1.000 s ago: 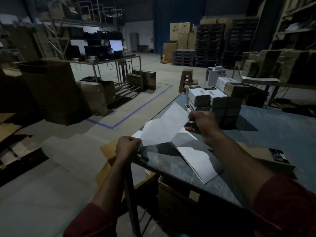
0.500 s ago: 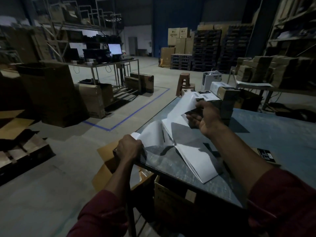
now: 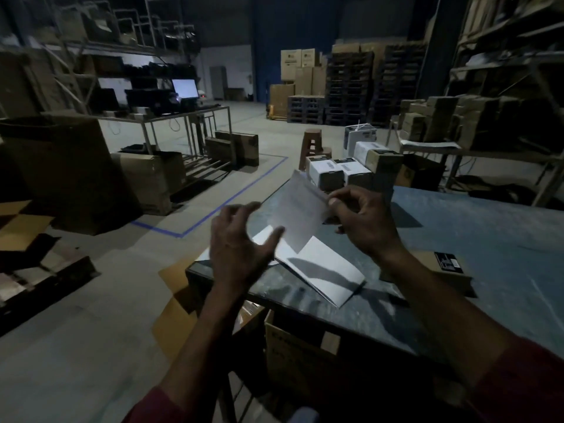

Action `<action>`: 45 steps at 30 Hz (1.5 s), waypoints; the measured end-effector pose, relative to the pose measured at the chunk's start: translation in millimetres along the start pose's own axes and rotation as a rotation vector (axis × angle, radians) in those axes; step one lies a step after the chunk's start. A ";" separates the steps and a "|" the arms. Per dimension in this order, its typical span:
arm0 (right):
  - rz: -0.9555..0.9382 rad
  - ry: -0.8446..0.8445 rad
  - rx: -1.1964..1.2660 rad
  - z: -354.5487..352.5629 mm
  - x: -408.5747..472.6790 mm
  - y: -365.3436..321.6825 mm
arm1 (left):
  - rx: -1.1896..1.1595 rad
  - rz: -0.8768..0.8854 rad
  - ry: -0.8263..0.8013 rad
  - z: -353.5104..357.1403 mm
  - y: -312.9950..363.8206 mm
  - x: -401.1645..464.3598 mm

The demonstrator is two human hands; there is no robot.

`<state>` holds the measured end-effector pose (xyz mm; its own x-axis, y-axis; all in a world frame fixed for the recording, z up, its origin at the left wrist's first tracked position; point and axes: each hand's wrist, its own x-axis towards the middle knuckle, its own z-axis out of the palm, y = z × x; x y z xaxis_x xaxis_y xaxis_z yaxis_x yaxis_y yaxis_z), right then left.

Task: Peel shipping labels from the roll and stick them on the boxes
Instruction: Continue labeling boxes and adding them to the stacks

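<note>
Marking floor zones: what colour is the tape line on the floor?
Blue, clearest in the head view: the floor tape line.

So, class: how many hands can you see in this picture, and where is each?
2. The left hand is raised over the table's near corner, fingers spread, holding nothing. The right hand pinches a peeled label above the table.

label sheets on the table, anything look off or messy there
Slightly. The fan-folded label sheets lie askew across the table corner, one end reaching its near left edge. The right hand pinches a peeled label in the air; the left hand is open beside it.
</note>
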<state>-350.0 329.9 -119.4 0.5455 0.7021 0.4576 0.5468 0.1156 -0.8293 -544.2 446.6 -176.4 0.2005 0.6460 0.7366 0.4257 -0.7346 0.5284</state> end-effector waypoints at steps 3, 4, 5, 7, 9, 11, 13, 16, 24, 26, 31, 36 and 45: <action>0.080 0.015 0.056 -11.1 -13.3 -5.3 | -0.029 0.133 -0.108 22.9 42.9 -22.2; 0.105 0.029 0.067 -14.9 -17.1 -6.0 | -0.009 0.143 -0.105 31.7 53.7 -28.3; 0.129 0.044 0.072 -19.4 -20.8 -6.1 | 0.007 0.144 -0.090 39.3 63.5 -33.5; 0.178 0.085 0.067 -30.5 -26.3 -6.0 | 0.044 0.162 -0.033 52.6 78.0 -39.7; 0.229 0.123 0.069 -42.6 -30.7 -5.3 | 0.084 0.215 0.030 61.7 88.9 -42.2; 0.273 0.150 0.097 -53.8 -34.9 -5.7 | 0.082 0.253 0.067 69.2 98.6 -42.8; 0.304 0.178 0.115 -66.0 -39.6 -5.6 | 0.053 0.299 0.087 76.7 107.7 -43.3; 0.350 0.148 0.111 -88.1 -43.6 -5.0 | 0.036 0.356 0.091 87.1 117.0 -43.1; 0.309 -0.149 -0.236 -164.7 -48.4 22.2 | -0.239 0.216 -0.017 99.2 124.1 -28.7; 0.274 -0.186 -0.560 -173.4 -35.1 52.0 | -0.448 -0.019 -0.141 102.9 124.5 -21.3; 0.378 -0.442 -0.867 -171.0 -14.2 113.5 | -0.878 -0.454 -0.383 114.4 139.1 -5.6; 0.360 -0.398 -0.657 -179.2 -20.7 125.9 | -1.089 -0.694 -0.602 115.0 150.7 -4.3; 0.309 -0.240 -0.381 -228.2 -56.9 105.3 | -1.218 -1.005 -0.832 133.4 163.0 -28.5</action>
<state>-178.6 141.8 -159.6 0.5814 0.8089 0.0876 0.5996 -0.3532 -0.7181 -362.8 336.2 -167.7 0.8133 0.5401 -0.2165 -0.0983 0.4943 0.8637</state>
